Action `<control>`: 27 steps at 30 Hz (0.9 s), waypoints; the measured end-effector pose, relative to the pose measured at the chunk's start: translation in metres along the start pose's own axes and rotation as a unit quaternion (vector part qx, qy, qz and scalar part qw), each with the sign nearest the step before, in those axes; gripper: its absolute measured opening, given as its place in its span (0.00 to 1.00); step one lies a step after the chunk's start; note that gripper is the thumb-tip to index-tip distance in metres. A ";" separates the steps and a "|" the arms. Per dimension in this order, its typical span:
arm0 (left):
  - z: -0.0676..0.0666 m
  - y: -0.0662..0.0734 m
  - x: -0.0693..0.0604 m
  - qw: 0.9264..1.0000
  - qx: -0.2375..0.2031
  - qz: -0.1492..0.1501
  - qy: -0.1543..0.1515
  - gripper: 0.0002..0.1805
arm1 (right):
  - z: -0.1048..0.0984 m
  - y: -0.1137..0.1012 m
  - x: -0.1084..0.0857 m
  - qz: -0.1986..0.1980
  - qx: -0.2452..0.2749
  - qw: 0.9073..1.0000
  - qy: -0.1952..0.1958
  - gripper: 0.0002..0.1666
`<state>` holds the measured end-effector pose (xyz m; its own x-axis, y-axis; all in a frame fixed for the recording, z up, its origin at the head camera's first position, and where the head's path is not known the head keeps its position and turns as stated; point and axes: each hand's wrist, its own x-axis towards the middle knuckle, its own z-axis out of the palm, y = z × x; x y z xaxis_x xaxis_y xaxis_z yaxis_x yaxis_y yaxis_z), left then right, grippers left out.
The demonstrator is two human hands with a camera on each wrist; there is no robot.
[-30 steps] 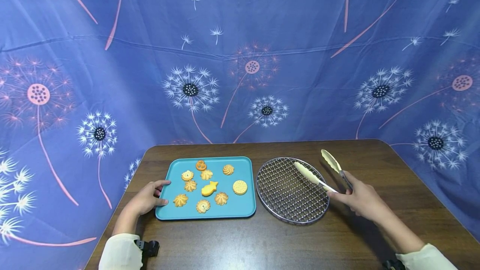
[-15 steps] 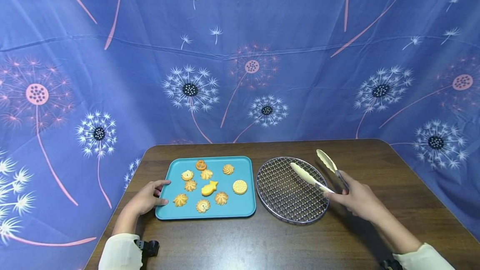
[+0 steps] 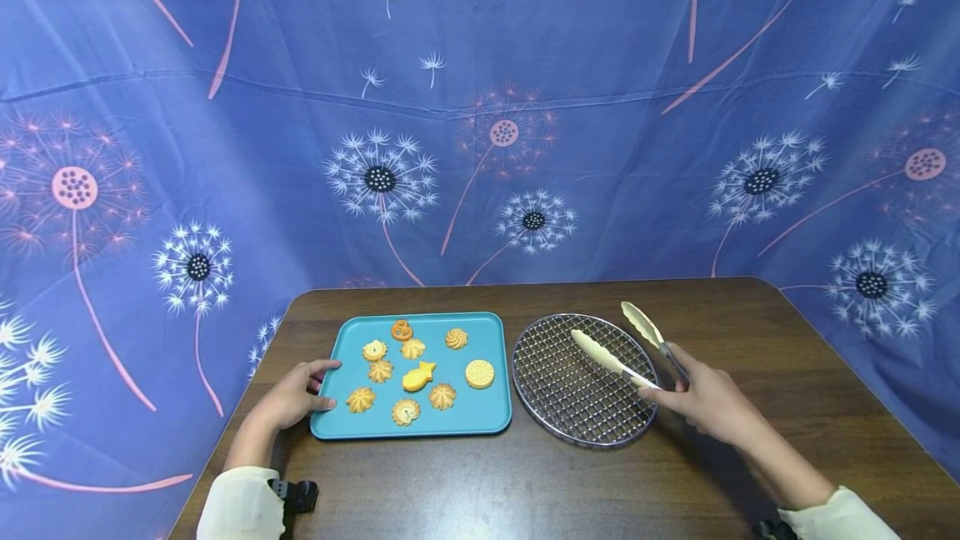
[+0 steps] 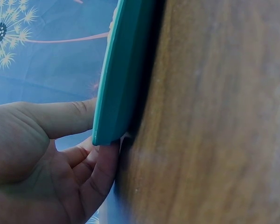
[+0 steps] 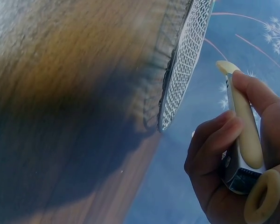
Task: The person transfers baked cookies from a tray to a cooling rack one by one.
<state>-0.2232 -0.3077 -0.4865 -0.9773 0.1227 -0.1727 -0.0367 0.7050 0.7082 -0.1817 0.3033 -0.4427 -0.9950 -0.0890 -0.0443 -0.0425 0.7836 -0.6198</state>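
Note:
My left hand [image 3: 291, 397] grips the left edge of a blue-green baking tray [image 3: 474, 417]. In the left wrist view the thumb lies over the rim and the fingers are beneath it. Several cookies lie on the tray: a fish-shaped cookie [image 3: 418, 377], a pretzel-shaped one [image 3: 402, 330], a round dotted one [image 3: 480, 374] and some fluted ones. To the right, my right hand [image 3: 708, 401] holds a pair of tongs [image 3: 597, 351] with cream-coloured tips. The tongs' arms are spread with nothing between them, and one tip is above a round wire cooling rack [image 3: 558, 390].
Tray and rack stand side by side on a brown wooden table [image 3: 480, 482], with a narrow gap between them. The rack is raised on short legs, seen in the right wrist view. A blue dandelion-print cloth [image 3: 622, 148] hangs behind the table.
My right hand has moved a little to the left, carrying the spread tongs farther over the rack. The left hand, the tray and the cookies have stayed in place.

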 end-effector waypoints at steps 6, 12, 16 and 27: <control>0.000 0.001 0.000 1.000 0.001 0.001 0.000 0.36 | 0.003 -0.005 0.001 -0.008 0.003 1.000 0.000 0.62; 0.000 0.001 0.000 1.000 0.002 0.001 0.001 0.36 | 0.008 -0.009 0.001 -0.017 0.012 1.000 -0.005 0.61; 0.000 0.001 0.000 1.000 0.002 0.001 0.001 0.36 | 0.012 -0.011 0.001 -0.023 0.016 1.000 -0.009 0.59; 0.000 0.001 0.000 1.000 -0.018 0.010 -0.001 0.36 | 0.021 -0.021 0.000 -0.057 0.004 0.998 0.000 0.60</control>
<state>-0.2230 -0.3073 -0.4854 -0.9777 0.1377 -0.1586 -0.0241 0.6766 0.7359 -0.1790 0.2742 -0.4458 -0.9837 -0.1780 0.0275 -0.1555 0.7628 -0.6276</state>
